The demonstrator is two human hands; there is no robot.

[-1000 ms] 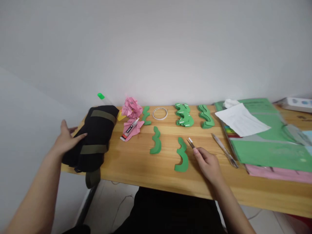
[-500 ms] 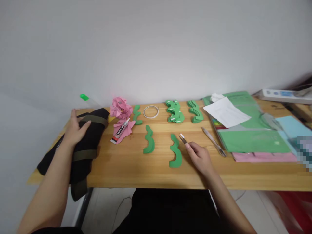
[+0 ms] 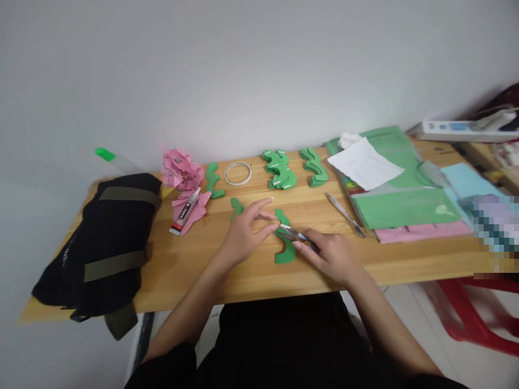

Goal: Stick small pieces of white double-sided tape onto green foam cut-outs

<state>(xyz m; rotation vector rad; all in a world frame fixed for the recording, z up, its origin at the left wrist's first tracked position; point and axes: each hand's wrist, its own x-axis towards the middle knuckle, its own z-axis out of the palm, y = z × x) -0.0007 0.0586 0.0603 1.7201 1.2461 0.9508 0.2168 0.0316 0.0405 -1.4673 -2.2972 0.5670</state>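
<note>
My right hand (image 3: pixel 330 254) grips a dark pointed tool (image 3: pixel 302 237), which looks like small scissors or tweezers. Its tips meet a small white strip (image 3: pixel 284 228) above a wavy green piece (image 3: pixel 286 253). Thumb and fingertips of my left hand (image 3: pixel 245 232) pinch near the other end of that strip. Another green piece (image 3: pixel 236 206) is partly covered by my left hand. Farther back lie a single green piece (image 3: pixel 211 181), a pile of green pieces with white strips (image 3: pixel 279 172) and a stack of green pieces (image 3: pixel 313 168).
On the left lies a black bag (image 3: pixel 109 243); beside it are crumpled pink paper (image 3: pixel 182 170) and a glue tube (image 3: pixel 185 212). A white coil (image 3: pixel 238 173) sits at the back. Rightward are a pen-like tool (image 3: pixel 344 213), white paper (image 3: pixel 367 165) and green folders (image 3: pixel 405 208).
My left hand has left the black bag and come to the middle, beside the tool tips. My right hand has shifted slightly, still with a tool. The camera view has turned a little.
</note>
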